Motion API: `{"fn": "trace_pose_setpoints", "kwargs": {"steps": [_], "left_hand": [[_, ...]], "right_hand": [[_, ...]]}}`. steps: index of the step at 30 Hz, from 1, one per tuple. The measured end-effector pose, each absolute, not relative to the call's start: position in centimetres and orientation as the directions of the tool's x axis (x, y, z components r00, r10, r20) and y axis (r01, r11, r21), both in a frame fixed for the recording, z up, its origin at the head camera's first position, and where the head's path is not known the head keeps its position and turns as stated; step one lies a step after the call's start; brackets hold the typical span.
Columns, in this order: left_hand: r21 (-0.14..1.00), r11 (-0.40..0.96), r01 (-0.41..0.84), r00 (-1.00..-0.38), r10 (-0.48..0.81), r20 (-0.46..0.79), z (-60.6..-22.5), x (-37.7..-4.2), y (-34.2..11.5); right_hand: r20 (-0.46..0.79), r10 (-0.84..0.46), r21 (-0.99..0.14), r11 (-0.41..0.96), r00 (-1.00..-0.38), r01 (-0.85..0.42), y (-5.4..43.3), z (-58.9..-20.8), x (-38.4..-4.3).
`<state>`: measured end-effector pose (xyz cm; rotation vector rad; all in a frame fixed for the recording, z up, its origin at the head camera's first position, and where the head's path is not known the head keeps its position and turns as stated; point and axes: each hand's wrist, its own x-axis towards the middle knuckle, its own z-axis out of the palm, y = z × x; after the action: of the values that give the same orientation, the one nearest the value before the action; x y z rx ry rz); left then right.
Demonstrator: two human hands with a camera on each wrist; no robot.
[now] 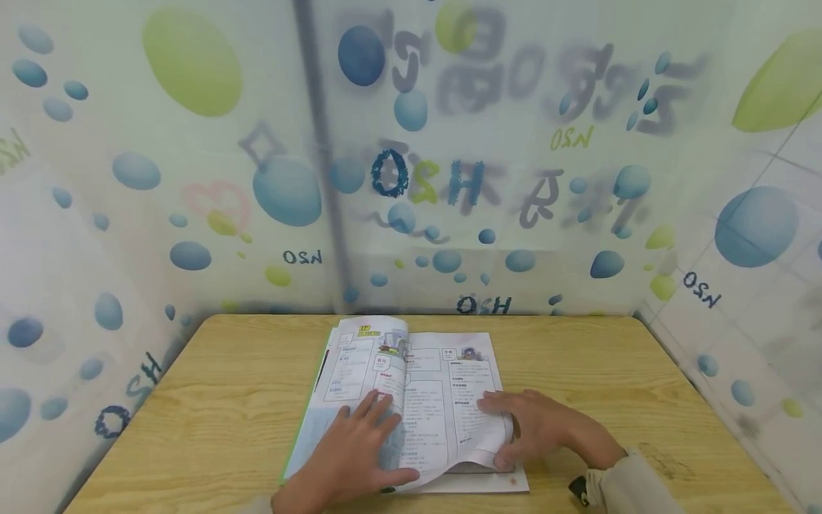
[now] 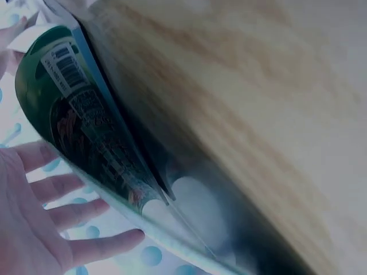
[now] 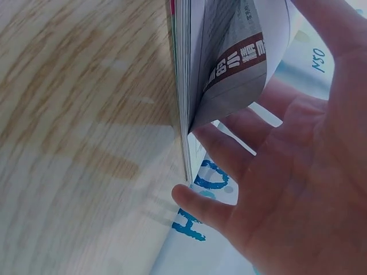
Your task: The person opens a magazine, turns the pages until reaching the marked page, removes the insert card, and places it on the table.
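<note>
An open paperback book (image 1: 424,407) with printed text and small pictures lies on the table. My left hand (image 1: 356,446) rests on its left page, fingers spread and thumb toward the lower middle. The left wrist view shows its green back cover (image 2: 43,91) with a barcode, beside the spread fingers. At the right page's lower corner, my right hand (image 1: 539,428) holds the page (image 1: 475,446) between thumb and fingers, its lower edge curled up off the pages beneath. In the right wrist view the lifted page's underside (image 3: 235,86) curves past the fingers, partly hiding them.
The book lies on a wooden table (image 1: 218,400), its lower part near the person. Behind and at both sides stand pale walls or curtains (image 1: 411,235) with blue and green drop shapes and lettering. A dark tag (image 1: 579,490) hangs by the right sleeve (image 1: 636,485).
</note>
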<state>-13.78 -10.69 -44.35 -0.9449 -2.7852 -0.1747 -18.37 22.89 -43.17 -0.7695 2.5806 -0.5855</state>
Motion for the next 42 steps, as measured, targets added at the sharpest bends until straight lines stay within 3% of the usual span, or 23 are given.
{"fn": "trace_pose_setpoints", "kwargs": {"steps": [7, 15, 30, 38, 42], "left_hand": [[-0.02, 0.817, 0.577, -0.79, 0.564, 0.242, -44.6, -13.5, -10.0], [-0.053, 0.834, 0.549, -0.809, 0.547, 0.217, -44.7, -13.4, -9.6], [-0.111, 0.824, 0.555, -0.79, 0.565, 0.24, -44.5, -13.4, -9.6], [-0.157, 0.812, 0.562, -0.754, 0.582, 0.305, -44.2, -13.6, -10.0], [-0.134, 0.768, 0.626, -0.695, 0.628, 0.35, -44.1, -13.8, -10.2]], "right_hand": [[-0.196, -0.621, -0.495, 0.731, -0.759, -0.47, 22.7, -42.7, -18.3], [-0.207, -0.605, -0.524, 0.732, -0.769, -0.435, 22.6, -42.3, -18.1], [-0.15, -0.617, -0.554, 0.7, -0.773, -0.451, 22.9, -42.1, -18.4], [-0.132, -0.637, -0.613, 0.654, -0.76, -0.442, 23.4, -41.0, -18.4], [-0.13, -0.628, -0.644, 0.642, -0.767, -0.416, 23.6, -40.7, -18.5]]}}
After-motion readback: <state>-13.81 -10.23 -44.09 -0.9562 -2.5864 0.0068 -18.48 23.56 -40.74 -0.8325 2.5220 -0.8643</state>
